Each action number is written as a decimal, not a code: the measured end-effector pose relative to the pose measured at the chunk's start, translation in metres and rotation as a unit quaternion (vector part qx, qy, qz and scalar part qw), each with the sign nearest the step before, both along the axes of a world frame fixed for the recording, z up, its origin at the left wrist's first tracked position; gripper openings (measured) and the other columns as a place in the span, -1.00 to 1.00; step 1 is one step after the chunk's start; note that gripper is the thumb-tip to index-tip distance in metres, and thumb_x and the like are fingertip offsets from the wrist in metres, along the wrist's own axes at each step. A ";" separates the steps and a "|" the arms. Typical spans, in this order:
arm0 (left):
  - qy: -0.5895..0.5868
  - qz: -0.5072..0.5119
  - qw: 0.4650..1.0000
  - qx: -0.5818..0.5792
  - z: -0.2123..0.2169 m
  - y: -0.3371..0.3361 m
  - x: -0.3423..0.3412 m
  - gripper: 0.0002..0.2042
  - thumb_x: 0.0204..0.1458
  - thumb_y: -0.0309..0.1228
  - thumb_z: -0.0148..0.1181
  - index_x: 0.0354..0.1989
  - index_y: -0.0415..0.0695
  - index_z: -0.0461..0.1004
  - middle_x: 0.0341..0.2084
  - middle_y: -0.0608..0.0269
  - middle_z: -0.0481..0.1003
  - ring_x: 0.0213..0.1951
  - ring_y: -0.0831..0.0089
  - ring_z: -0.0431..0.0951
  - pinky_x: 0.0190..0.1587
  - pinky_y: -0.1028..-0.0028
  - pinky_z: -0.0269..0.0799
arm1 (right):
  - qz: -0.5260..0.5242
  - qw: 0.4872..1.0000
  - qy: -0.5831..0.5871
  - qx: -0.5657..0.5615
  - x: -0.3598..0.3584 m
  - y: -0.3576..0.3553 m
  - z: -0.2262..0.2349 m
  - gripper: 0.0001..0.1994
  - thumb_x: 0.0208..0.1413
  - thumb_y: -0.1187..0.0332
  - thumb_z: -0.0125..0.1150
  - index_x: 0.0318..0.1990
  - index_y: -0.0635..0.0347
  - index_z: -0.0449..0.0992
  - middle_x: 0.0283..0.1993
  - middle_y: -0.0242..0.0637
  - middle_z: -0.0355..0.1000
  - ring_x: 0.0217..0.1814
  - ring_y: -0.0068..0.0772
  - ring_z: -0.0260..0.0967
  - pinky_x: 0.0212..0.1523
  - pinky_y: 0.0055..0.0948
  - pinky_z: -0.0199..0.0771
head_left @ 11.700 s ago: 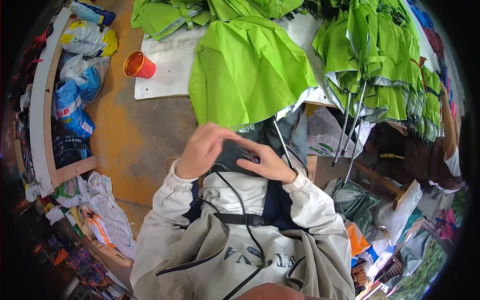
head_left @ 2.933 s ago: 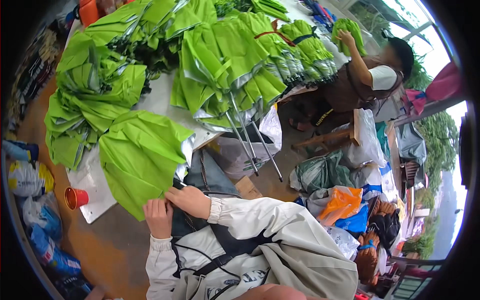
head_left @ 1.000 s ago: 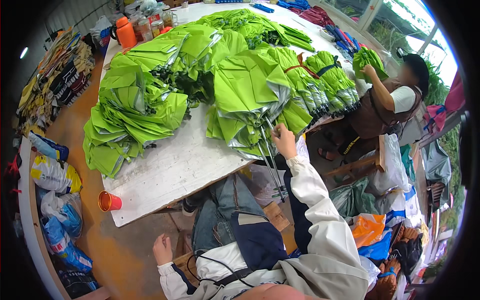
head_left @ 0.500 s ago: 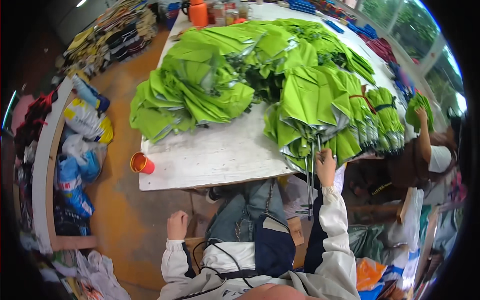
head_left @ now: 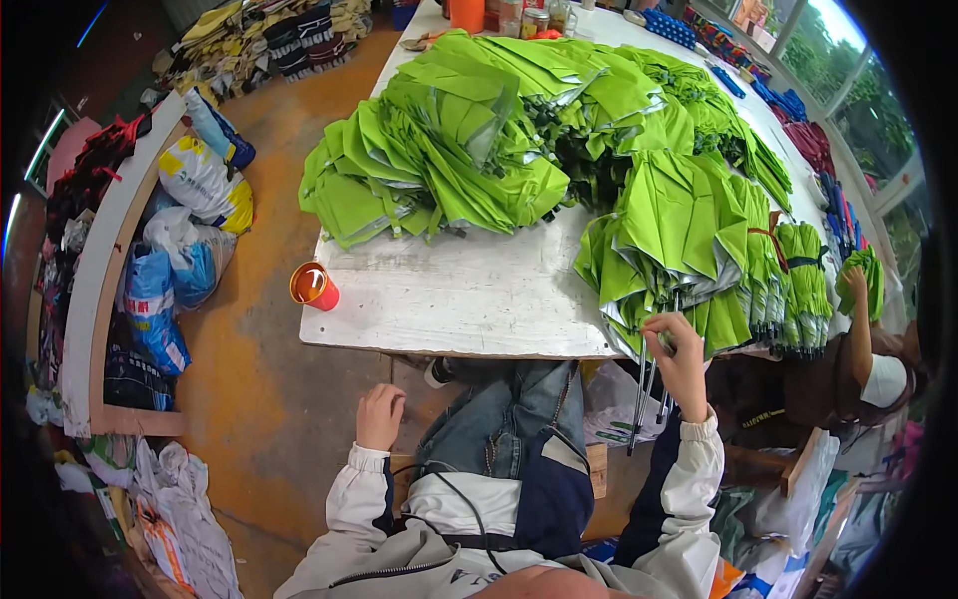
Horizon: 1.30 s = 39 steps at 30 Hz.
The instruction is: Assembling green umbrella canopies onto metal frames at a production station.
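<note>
Green folding umbrellas with silver undersides lie in a large heap [head_left: 449,150] across the white table. At the near right corner, a loosely folded green umbrella [head_left: 679,215] lies with other canopies, and thin metal shafts [head_left: 642,399] hang down past the table edge. My right hand [head_left: 679,364] is at these shafts, thumb and fingers curled in a pinch; whether a shaft is between the fingertips is hard to make out. Away from the table, over the floor, my left hand [head_left: 380,417] is loosely closed and holds nothing.
A red cup [head_left: 316,288] stands on the near left corner of the white table [head_left: 439,299]. Tied green umbrellas [head_left: 801,275] lie at right, beside a co-worker's arm [head_left: 860,324]. Filled plastic bags [head_left: 205,185] line a shelf at left. An orange container [head_left: 467,14] and jars stand at the back.
My view has shifted, so the table sits further right and higher. My right hand has changed its grip at the shafts, fingers now more curled. The left hand's fingers have loosened slightly.
</note>
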<state>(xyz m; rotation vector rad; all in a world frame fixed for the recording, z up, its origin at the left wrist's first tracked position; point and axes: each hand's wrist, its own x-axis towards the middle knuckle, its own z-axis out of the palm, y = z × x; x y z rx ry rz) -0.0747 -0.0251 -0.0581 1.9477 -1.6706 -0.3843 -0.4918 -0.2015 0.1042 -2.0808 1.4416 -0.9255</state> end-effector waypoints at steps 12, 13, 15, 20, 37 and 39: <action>0.005 -0.001 1.000 0.023 0.010 0.012 -0.011 -0.88 0.14 -0.37 0.19 -0.38 -0.13 0.50 -0.42 0.14 0.51 -0.27 0.09 0.50 -0.21 0.16 0.34 | 0.025 0.986 0.022 -0.163 0.222 -0.186 -0.048 -0.70 0.04 0.36 0.36 -0.09 0.14 0.44 -0.25 -0.11 0.52 -0.17 -0.03 0.51 -0.20 -0.16 0.47; 0.003 -0.002 1.000 0.018 0.011 0.013 -0.011 -0.88 0.14 -0.37 0.19 -0.38 -0.13 0.50 -0.42 0.14 0.51 -0.27 0.09 0.50 -0.21 0.16 0.34 | 0.008 0.987 0.058 -0.151 0.228 -0.199 -0.058 -0.70 0.02 0.38 0.35 -0.09 0.12 0.44 -0.26 -0.12 0.53 -0.17 -0.01 0.51 -0.21 -0.15 0.47; 0.017 0.011 1.000 0.014 0.014 0.019 -0.013 -0.88 0.14 -0.38 0.18 -0.39 -0.14 0.50 -0.43 0.14 0.51 -0.27 0.09 0.51 -0.20 0.17 0.34 | -0.032 0.983 0.131 -0.128 0.235 -0.220 -0.071 -0.70 -0.01 0.41 0.34 -0.11 0.10 0.42 -0.28 -0.14 0.54 -0.17 0.02 0.51 -0.22 -0.13 0.48; 0.033 0.022 0.999 0.014 0.006 0.025 -0.009 -0.88 0.13 -0.39 0.18 -0.39 -0.15 0.52 -0.43 0.16 0.52 -0.27 0.10 0.51 -0.18 0.19 0.35 | -0.051 0.980 0.110 -0.158 0.242 -0.221 -0.088 -0.71 -0.07 0.47 0.33 -0.17 0.10 0.40 -0.28 -0.14 0.55 -0.21 0.07 0.51 -0.23 -0.09 0.44; 0.064 -0.096 0.993 -0.031 0.046 -0.010 -0.055 -0.89 0.11 -0.41 0.18 -0.39 -0.18 0.51 -0.42 0.15 0.53 -0.29 0.10 0.51 -0.18 0.22 0.34 | -0.014 0.976 0.016 -0.215 0.120 0.045 -0.042 -0.76 -0.02 0.37 0.47 -0.33 0.19 0.47 -0.50 -0.25 0.44 -0.51 -0.11 0.30 -0.38 -0.26 0.25; 0.096 -0.148 0.983 -0.045 0.055 -0.014 -0.065 -0.90 0.12 -0.42 0.18 -0.36 -0.19 0.51 -0.41 0.15 0.53 -0.28 0.10 0.51 -0.19 0.23 0.35 | -0.017 0.982 0.021 -0.189 0.115 0.081 -0.049 -0.76 -0.01 0.38 0.45 -0.30 0.18 0.46 -0.50 -0.25 0.43 -0.49 -0.12 0.32 -0.38 -0.26 0.24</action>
